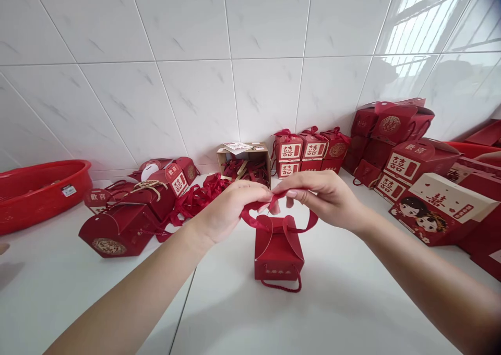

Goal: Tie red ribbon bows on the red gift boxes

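Observation:
A small red gift box (278,256) stands upright on the white table in front of me, its top flaps folded together and a rope handle (281,287) hanging down its near side. Red ribbon (309,222) passes through the top flaps and rises on both sides in a loop. Above the box, my left hand (237,203) pinches the ribbon from the left. My right hand (326,196) pinches it from the right, thumb against fingers. Both hands meet where the ribbon ends cross; the exact crossing is partly covered by fingers.
Loose red ribbon (195,201) lies in a heap left of centre, beside several red boxes (121,229). A cardboard box (269,162) of ribbons stands against the tiled wall. Bow-topped boxes (289,151) and larger cartons (438,203) are stacked at right. A red basin (43,188) sits far left.

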`<state>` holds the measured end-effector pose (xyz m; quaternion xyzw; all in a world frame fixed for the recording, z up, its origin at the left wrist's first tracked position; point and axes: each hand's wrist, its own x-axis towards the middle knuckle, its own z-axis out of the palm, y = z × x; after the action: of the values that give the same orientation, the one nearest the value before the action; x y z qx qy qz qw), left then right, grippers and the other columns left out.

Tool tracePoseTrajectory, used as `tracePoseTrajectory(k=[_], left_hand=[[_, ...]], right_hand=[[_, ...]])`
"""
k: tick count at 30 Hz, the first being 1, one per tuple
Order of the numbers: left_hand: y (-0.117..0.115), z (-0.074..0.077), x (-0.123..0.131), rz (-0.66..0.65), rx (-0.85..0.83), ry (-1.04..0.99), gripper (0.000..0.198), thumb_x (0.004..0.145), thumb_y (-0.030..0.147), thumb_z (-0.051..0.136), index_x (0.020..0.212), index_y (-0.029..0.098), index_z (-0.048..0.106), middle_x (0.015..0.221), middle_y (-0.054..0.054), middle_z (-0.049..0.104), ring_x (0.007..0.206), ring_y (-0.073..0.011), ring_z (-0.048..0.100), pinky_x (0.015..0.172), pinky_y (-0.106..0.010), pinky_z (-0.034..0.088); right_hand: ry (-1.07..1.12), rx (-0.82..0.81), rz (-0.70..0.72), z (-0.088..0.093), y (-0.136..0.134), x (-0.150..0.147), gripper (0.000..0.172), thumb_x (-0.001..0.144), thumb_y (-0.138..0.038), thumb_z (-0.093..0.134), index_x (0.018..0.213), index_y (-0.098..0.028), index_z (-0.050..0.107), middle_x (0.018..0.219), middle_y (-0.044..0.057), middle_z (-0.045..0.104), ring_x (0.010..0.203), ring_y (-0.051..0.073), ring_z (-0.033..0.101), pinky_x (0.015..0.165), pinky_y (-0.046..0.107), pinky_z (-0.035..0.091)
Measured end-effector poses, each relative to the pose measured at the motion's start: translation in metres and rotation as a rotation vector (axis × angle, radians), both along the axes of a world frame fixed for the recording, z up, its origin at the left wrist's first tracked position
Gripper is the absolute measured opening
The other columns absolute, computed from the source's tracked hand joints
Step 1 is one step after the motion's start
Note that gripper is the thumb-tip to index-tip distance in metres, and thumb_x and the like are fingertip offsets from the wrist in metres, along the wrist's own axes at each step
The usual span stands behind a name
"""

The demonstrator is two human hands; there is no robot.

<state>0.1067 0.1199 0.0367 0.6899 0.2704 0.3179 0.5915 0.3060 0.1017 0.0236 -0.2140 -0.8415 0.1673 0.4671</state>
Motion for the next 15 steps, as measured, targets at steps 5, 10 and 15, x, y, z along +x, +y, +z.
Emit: tracePoseTrajectory(k=[5,10,15], left_hand=[[-0.002,-0.003,-0.004,-0.060,-0.342,-0.134,0.032,0.073,0.023,0.062,0.043,0.019,0.051,0.050,-0.002,0.052,0.079,-0.0281,0.067,0.088,-0.044,0.048],[-0.002,-0.009,-0.005,-0.002,-0.423,-0.220,0.030,0.074,0.020,0.065,0.046,0.018,0.054,0.055,-0.003,0.059,0.075,-0.0259,0.068,0.094,-0.046,0.047],[0.002,-0.014,-0.009,-0.014,-0.414,-0.263,0.040,0.080,0.026,0.063,0.042,0.017,0.058,0.053,-0.003,0.061,0.082,-0.0268,0.070,0.097,-0.043,0.046]], right_hand=[[-0.179,0.360,-0.052,-0.007,0.006,0.011,0.033,0.095,-0.013,0.046,0.118,-0.026,0.066,0.108,0.005,0.071,0.095,0.016,0.068,0.080,0.027,0.056],[-0.174,0.477,-0.087,-0.008,0.011,0.012,0.036,0.095,-0.010,0.044,0.119,-0.024,0.065,0.102,0.007,0.072,0.091,0.016,0.067,0.075,0.029,0.056],[-0.216,0.575,-0.193,-0.011,0.014,0.014,0.031,0.096,-0.014,0.045,0.113,-0.025,0.068,0.096,0.006,0.074,0.085,0.018,0.067,0.072,0.031,0.056]])
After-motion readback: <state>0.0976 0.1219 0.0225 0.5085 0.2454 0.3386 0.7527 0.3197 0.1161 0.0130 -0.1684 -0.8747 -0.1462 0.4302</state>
